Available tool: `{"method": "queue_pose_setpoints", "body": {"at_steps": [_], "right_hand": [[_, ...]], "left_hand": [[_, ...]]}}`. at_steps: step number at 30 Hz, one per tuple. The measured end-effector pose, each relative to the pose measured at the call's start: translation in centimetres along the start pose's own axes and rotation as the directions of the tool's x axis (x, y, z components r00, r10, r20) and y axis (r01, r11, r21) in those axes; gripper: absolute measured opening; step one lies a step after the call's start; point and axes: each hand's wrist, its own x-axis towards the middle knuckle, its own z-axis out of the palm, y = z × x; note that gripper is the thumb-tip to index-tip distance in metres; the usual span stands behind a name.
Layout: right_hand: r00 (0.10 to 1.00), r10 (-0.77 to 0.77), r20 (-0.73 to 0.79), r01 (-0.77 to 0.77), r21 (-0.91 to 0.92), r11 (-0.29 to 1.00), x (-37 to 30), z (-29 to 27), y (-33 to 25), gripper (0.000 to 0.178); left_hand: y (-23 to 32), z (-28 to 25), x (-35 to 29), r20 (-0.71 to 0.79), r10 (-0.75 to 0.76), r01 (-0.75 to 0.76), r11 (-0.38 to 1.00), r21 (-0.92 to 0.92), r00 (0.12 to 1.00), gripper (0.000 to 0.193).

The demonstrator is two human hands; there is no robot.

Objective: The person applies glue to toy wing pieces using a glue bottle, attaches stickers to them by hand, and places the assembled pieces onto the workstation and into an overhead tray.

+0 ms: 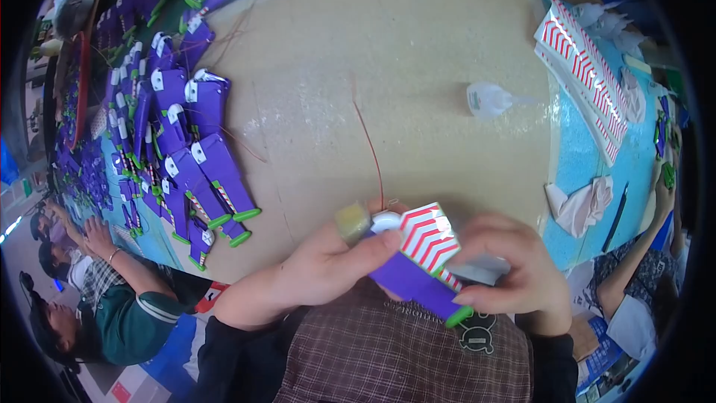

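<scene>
My left hand [328, 265] grips a flat purple toy piece [410, 277] with a white rounded top, a green foot and a red-and-white striped edge. The thumb presses on its upper part. Across its face lies a red-and-white chevron panel [430, 237], shiny at one corner. At the piece's lower right, my right hand [514, 265] curls round the end, thumb by the green foot and fingertips near the panel's edge. A thin reddish wire [371, 142] stretches away from the piece's top. Beside my left fingers is a yellowish block [352, 222], its kind unclear.
Many similar purple pieces [205, 104] are heaped at the left, wires trailing. A small translucent bottle [488, 99] lies on the tan board [388, 30]. At right are chevron sheets [585, 75], a crumpled cloth [582, 207] and a dark pen-like stick [615, 216]. Other people sit on both sides.
</scene>
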Motion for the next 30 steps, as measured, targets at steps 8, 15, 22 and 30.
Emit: {"method": "queue_pose_setpoints", "body": {"at_steps": [8, 15, 22, 30], "right_hand": [[0.95, 0.137, -0.282, -0.083, 0.196, 0.977, 1.7, 3.5, -0.2, 0.019], [0.985, 0.087, -0.148, -0.067, 0.131, 0.989, 3.7, 4.5, 0.9, 0.013], [0.974, -0.123, -0.191, 0.077, -0.232, 0.97, 5.1, 4.1, 0.0, 0.065], [0.953, -0.092, -0.29, 0.097, 0.002, 0.995, 4.2, 3.9, 2.2, 0.047]], "left_hand": [[-3.7, 0.9, 1.4, -0.288, 0.452, -0.443, 0.891, 0.101, 0.844, 0.034], [-4.0, 0.1, 1.0, -0.093, 0.683, -0.665, 0.728, 0.164, 0.725, 0.057], [-3.2, 0.9, 0.4, -0.157, 0.353, -0.281, 0.892, 0.355, 0.922, 0.024], [11.9, -2.9, 17.8, -0.33, 0.598, -0.352, 0.744, 0.569, 0.73, 0.036]]}}
